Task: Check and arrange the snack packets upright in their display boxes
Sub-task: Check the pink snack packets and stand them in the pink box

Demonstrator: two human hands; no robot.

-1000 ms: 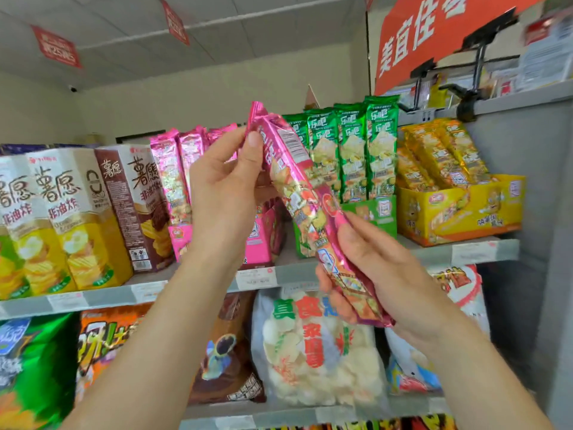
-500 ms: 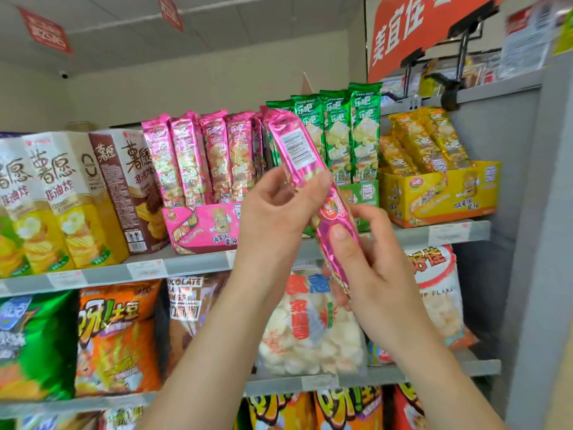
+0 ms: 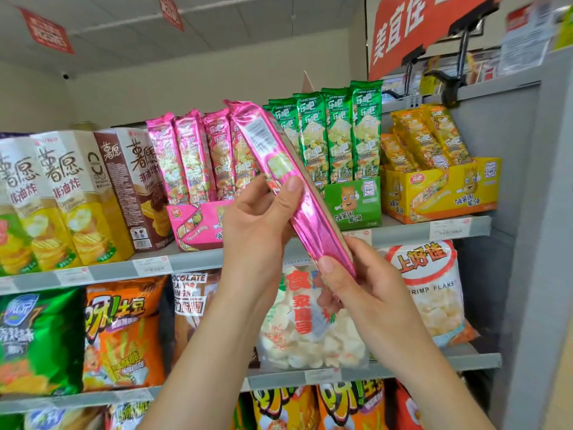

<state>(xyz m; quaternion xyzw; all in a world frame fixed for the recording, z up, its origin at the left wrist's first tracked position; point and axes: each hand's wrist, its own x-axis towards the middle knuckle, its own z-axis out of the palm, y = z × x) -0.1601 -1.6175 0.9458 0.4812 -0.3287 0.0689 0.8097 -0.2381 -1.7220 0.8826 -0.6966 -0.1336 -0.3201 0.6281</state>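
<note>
Two-handed, holding one pink packet [image 3: 266,147] out in front of the shelf [image 3: 403,232], close to the pink display box [image 3: 195,225] but not yet in it. Pinching its middle with the left hand [image 3: 254,221], thumb on the near face and fingers curled behind. Clamping its lower end with the right hand [image 3: 362,293], thumb pressed on the foil. Keeping it tilted, upper end leaning left and overlapping the row of pink packets [image 3: 189,156] standing upright in the box, lower end hanging below the shelf edge in front of a clear bag of white crackers [image 3: 310,336]. Turning it over compared with a second ago: then showing the printed picture side, now presenting the plain back with its white label patch, one edge partly toward the camera. Gripping lower with the left hand as well, at the middle now instead of the top end. Judging from this, nearing the end of the checking part, probably looking over the label or date. Leaving the arranging part undone: turning the packet picture-side out, standing it vertical, and slipping it into the box's right end, a spot hidden behind the left hand. Risking, on the way in, nudging the green packets [image 3: 338,131] just beside the pink row, or tipping that row backwards.
</note>
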